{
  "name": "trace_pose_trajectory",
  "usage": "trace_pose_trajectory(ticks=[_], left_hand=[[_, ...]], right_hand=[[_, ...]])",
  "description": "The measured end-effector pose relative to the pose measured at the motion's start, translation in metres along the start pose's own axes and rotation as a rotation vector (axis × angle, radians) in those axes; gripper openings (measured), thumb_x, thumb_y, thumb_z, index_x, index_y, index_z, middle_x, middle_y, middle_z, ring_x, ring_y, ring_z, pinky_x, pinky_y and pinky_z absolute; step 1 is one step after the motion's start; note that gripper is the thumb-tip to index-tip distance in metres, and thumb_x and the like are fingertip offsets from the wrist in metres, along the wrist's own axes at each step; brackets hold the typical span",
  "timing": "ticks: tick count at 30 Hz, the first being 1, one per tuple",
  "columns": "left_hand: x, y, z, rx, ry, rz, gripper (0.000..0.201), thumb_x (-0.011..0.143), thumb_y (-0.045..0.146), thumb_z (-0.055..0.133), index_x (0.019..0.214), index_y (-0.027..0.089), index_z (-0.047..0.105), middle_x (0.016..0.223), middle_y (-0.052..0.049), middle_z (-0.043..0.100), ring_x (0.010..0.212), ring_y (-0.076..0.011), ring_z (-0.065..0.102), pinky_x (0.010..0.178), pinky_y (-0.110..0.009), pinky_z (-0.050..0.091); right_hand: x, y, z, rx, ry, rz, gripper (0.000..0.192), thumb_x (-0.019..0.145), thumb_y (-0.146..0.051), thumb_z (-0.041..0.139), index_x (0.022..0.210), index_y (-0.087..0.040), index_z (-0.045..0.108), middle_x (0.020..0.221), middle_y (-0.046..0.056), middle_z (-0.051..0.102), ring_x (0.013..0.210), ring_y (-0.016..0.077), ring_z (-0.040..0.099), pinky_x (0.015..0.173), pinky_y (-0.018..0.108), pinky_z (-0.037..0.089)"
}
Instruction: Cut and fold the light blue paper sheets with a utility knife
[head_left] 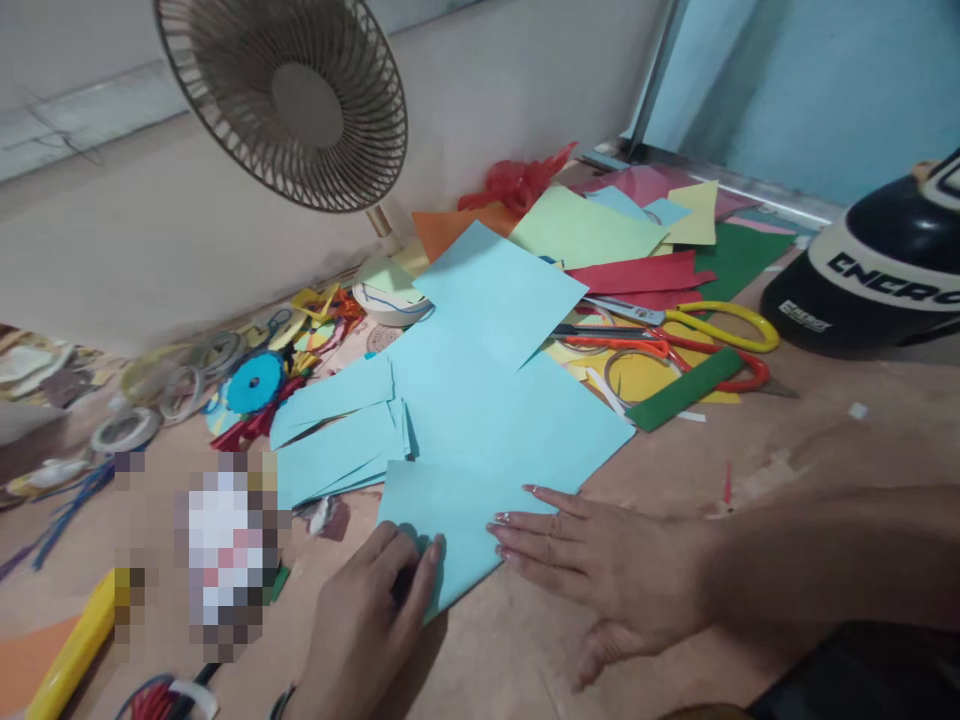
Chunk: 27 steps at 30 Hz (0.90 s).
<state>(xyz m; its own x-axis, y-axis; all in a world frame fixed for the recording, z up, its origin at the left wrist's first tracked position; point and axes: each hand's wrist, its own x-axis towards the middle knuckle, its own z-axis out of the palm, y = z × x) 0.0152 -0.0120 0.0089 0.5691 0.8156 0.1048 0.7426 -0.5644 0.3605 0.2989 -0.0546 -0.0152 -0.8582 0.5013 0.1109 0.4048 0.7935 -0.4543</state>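
Observation:
A large light blue sheet of paper lies on the work surface. Its near part looks folded over, with a crease along the lower edge. My left hand has its fingers curled and its thumb out at the sheet's near left corner, gripping that edge. Flat on the near right edge of the paper rests my right hand, fingers stretched out. Another light blue piece overlaps the far end. To the left lie several cut light blue strips, partly stacked.
Scissors with yellow handles and a green strip lie right of the paper. A black and white jug stands farther right. A fan, tape rolls and colored scraps line the wall. A yellow tube is near left.

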Motion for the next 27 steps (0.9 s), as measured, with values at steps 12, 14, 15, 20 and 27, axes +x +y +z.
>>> trace_pose_trajectory(ticks=[12, 14, 15, 20, 27], left_hand=[[0.0004, 0.0074, -0.0020, 0.015, -0.033, -0.059, 0.038, 0.102, 0.031, 0.045, 0.066, 0.020, 0.043, 0.065, 0.001, 0.049, 0.057, -0.0122, 0.052, 0.053, -0.023, 0.034], [-0.0001, 0.0076, -0.0017, 0.009, -0.033, -0.063, 0.038, 0.102, 0.031, 0.045, 0.066, 0.020, 0.043, 0.065, 0.001, 0.049, 0.057, -0.0122, 0.052, 0.053, -0.023, 0.034], [-0.0004, 0.0076, -0.0016, 0.009, -0.032, -0.063, 0.038, 0.102, 0.030, 0.045, 0.066, 0.020, 0.043, 0.065, 0.001, 0.049, 0.057, -0.0123, 0.052, 0.053, -0.023, 0.034], [-0.0006, 0.0067, -0.0010, 0.016, -0.026, -0.058, 0.037, 0.102, 0.030, 0.045, 0.066, 0.020, 0.043, 0.066, 0.001, 0.049, 0.057, -0.0125, 0.053, 0.053, -0.023, 0.034], [-0.0004, 0.0063, 0.0022, 0.094, 0.056, 0.045, 0.038, 0.103, 0.032, 0.042, 0.067, 0.021, 0.044, 0.063, 0.002, 0.048, 0.054, -0.0127, 0.053, 0.052, -0.024, 0.036]], right_hand=[[-0.0029, 0.0066, 0.0053, -0.082, 0.068, -0.068, 0.089, 0.097, -0.054, 0.047, 0.156, -0.005, 0.000, 0.157, 0.021, 0.032, 0.150, 0.0287, 0.019, 0.124, 0.051, 0.009], [-0.0025, 0.0060, 0.0048, -0.098, 0.064, -0.069, 0.090, 0.097, -0.056, 0.046, 0.156, -0.006, -0.002, 0.157, 0.021, 0.031, 0.150, 0.0291, 0.021, 0.123, 0.050, 0.010], [-0.0023, 0.0057, 0.0047, -0.107, 0.067, -0.069, 0.090, 0.097, -0.057, 0.045, 0.155, -0.006, -0.002, 0.157, 0.021, 0.031, 0.149, 0.0293, 0.022, 0.123, 0.050, 0.011], [-0.0019, 0.0057, 0.0044, -0.137, 0.071, -0.075, 0.091, 0.097, -0.060, 0.043, 0.155, -0.004, 0.000, 0.156, 0.022, 0.031, 0.149, 0.0299, 0.022, 0.124, 0.049, 0.010], [-0.0022, 0.0030, 0.0041, -0.011, 0.051, -0.033, 0.083, 0.098, -0.052, 0.047, 0.156, -0.004, 0.012, 0.158, 0.021, 0.026, 0.151, 0.0277, 0.013, 0.124, 0.050, 0.005]])
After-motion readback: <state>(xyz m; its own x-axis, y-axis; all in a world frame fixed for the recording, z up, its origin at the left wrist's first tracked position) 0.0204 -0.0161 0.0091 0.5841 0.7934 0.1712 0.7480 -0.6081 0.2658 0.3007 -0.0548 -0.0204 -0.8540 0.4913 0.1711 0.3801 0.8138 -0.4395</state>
